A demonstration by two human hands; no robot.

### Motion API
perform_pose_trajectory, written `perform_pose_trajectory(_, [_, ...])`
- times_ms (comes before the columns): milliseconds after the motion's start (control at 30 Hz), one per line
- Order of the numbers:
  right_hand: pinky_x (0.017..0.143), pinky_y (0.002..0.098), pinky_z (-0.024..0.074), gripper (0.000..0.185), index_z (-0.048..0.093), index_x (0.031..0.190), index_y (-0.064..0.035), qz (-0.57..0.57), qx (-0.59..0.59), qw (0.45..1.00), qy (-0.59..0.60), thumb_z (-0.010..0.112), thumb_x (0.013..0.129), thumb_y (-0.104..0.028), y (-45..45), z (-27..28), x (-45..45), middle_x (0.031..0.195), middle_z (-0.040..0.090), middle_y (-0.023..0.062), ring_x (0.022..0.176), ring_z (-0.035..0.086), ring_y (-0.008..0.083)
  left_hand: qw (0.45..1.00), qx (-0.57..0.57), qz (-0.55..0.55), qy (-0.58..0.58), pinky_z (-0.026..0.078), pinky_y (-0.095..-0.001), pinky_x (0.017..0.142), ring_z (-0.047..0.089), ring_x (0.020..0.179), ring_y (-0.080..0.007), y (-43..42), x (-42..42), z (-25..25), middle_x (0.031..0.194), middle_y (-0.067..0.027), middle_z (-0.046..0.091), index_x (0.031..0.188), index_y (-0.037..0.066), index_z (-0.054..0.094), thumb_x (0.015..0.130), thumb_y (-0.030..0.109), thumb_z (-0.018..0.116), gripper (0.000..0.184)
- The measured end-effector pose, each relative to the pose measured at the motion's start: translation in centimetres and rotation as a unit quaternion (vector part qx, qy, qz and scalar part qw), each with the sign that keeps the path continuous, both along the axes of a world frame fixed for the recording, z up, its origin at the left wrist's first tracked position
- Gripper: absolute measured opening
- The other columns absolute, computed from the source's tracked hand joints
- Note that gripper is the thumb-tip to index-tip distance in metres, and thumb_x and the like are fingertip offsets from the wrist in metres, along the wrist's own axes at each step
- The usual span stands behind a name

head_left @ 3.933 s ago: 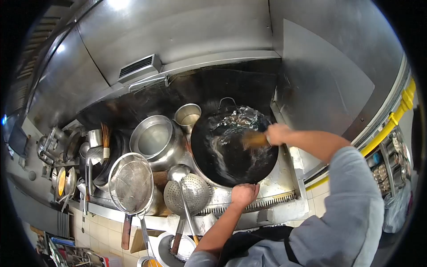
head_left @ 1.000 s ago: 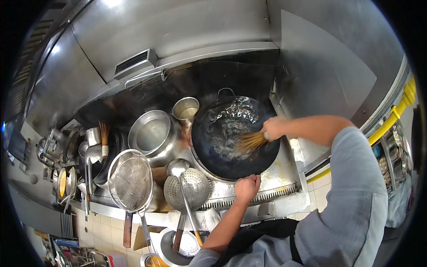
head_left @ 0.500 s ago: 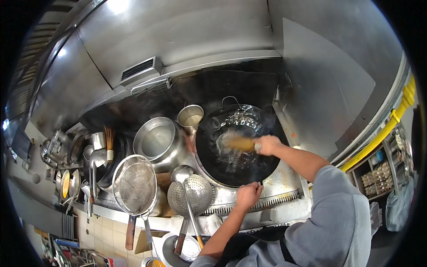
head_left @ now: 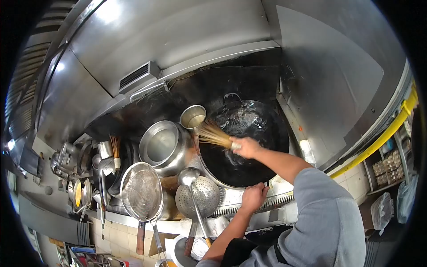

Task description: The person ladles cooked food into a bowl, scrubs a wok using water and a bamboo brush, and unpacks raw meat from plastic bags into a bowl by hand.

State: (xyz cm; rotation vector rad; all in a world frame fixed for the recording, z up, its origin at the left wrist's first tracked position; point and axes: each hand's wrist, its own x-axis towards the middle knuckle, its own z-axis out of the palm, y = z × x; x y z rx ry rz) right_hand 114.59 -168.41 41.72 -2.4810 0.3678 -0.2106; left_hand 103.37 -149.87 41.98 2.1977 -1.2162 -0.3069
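Observation:
My right hand (head_left: 246,147) is closed round the bound base of a bamboo wok brush (head_left: 215,135). Its splayed bristles point left, over the left side of a large black wok (head_left: 222,171). Water (head_left: 249,118) glistens and ripples in the far part of the wok. At the near rim my left hand (head_left: 255,197) is closed, apparently on the wok's handle, most of which its fingers hide. A wire loop handle (head_left: 231,96) rises from the far rim.
Left of the wok stand a metal pot (head_left: 161,144) and a smaller metal container (head_left: 193,116). A mesh strainer (head_left: 141,191), a perforated skimmer (head_left: 198,200) and a ladle (head_left: 189,176) lie nearer me. A second bamboo brush (head_left: 115,149) stands farther left.
The brush has swung from the middle of the wok to its left side, bristles now clear of the splashing water. My left hand stays at the near rim. The view has shifted slightly.

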Motion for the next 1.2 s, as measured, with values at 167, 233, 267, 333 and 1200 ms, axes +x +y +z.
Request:
perform_pose_trajectory(167, [0.092, 0.0450, 0.0499, 0.066, 0.048, 0.140, -0.0247, -0.075, 0.051, 0.996, -0.016, 0.069, 0.079, -0.038, -0.7, -0.7, 0.9, 0.108, 0.068, 0.0176, 0.099, 0.064, 0.0374, 1.000, -0.004, -0.001, -0.019, 0.049, -0.0481, 0.068, 0.063, 0.068, -0.0382, 0.2, -0.1, -0.8, 0.073, -0.0182, 0.065, 0.076, 0.005, 0.057, 0.089, 0.029, 0.062, 0.027])
perform_pose_trajectory(233, [0.088, 0.0454, 0.0514, 0.067, 0.048, 0.139, -0.0246, 0.086, -0.023, 0.995, -0.034, 0.070, 0.078, -0.038, -1.2, -1.3, 1.3, 0.109, 0.067, 0.0173, 0.097, 0.066, 0.0346, 1.000, -0.006, -0.001, -0.014, 0.049, -0.0480, 0.068, 0.063, 0.068, -0.0381, 0.1, 0.1, -0.7, 0.073, -0.0183, 0.065, 0.076, 0.005, 0.057, 0.089, 0.029, 0.062, 0.027])
perform_pose_trajectory(267, [0.088, 0.0450, 0.0517, 0.065, 0.049, 0.139, -0.0248, 0.048, -0.041, 0.998, 0.007, 0.069, 0.078, -0.038, -2.6, 0.7, 1.2, 0.109, 0.067, 0.0175, 0.097, 0.066, 0.0342, 1.000, 0.001, 0.002, -0.005, 0.049, -0.0488, 0.068, 0.063, 0.070, -0.0390, 0.2, 0.0, -0.5, 0.074, -0.0189, 0.065, 0.076, 0.005, 0.058, 0.089, 0.029, 0.062, 0.028])
perform_pose_trajectory(333, [0.086, 0.0419, 0.0532, 0.063, 0.053, 0.135, -0.0219, -0.141, 0.045, 0.988, -0.038, 0.072, 0.077, -0.035, -4.4, 1.5, 1.0, 0.104, 0.069, 0.0171, 0.095, 0.067, 0.0334, 1.000, 0.002, 0.009, 0.003, 0.049, -0.0496, 0.068, 0.063, 0.072, -0.0400, 0.1, 0.1, -0.4, 0.075, -0.0196, 0.066, 0.077, 0.005, 0.058, 0.088, 0.030, 0.062, 0.028])
perform_pose_trajectory(1200, [0.085, 0.0424, 0.0551, 0.030, 0.071, 0.107, -0.0149, -0.002, -0.281, 0.906, 0.318, 0.062, 0.079, -0.023, -3.9, 11.4, -9.8, 0.107, 0.070, 0.0113, 0.099, 0.068, 0.0283, 0.998, -0.061, 0.010, 0.004, 0.050, -0.0491, 0.064, 0.064, 0.067, -0.0391, 0.6, 0.6, -1.1, 0.072, -0.0193, 0.066, 0.073, 0.005, 0.060, 0.087, 0.030, 0.065, 0.028])
